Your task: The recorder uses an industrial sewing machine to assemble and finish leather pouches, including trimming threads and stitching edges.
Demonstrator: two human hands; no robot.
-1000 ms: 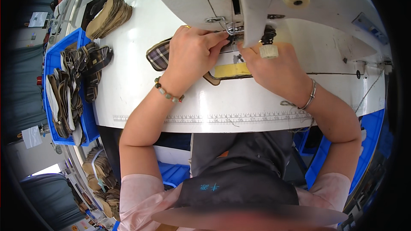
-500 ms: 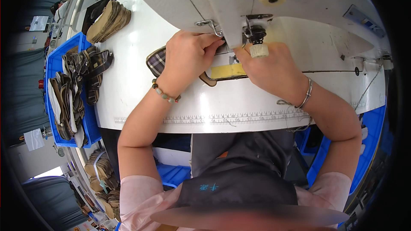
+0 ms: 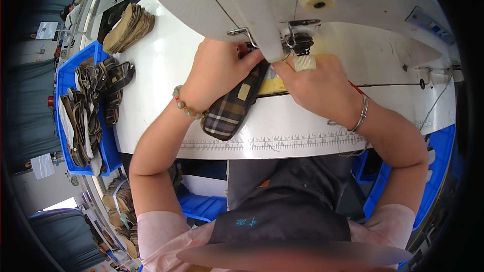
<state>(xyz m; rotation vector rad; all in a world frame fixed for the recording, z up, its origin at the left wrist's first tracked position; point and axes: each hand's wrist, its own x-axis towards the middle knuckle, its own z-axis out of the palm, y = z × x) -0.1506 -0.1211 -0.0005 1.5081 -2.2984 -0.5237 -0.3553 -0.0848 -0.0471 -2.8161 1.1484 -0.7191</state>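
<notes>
A white sewing machine (image 3: pixel 201 5) overhangs the white table. Below its head lies a dark plaid fabric piece (image 3: pixel 225 116) with a small tan label, slanting from the needle area toward the table's front edge. My left hand (image 3: pixel 214 73), closed, grips the plaid piece, thumb pointing to the needle area. My right hand (image 3: pixel 317 83) is curled on the other side of the needle; its fingertips are partly hidden by the machine's cream knob (image 3: pixel 304 63), so what they hold cannot be made out. A yellow strip (image 3: pixel 273 87) shows on the machine bed between the hands.
At the left, a blue bin (image 3: pixel 112 151) holds several plaid pieces (image 3: pixel 85 121). A stack of tan pieces (image 3: pixel 128 27) lies on the table's far left. A printed ruler (image 3: pixel 297 141) runs along the front edge. Another blue bin (image 3: pixel 438 156) stands at the right.
The plaid piece has turned, its outer end swinging from the left toward the front edge, and its labelled face now shows. My left hand has shifted slightly left; the right hand stays nearly in place.
</notes>
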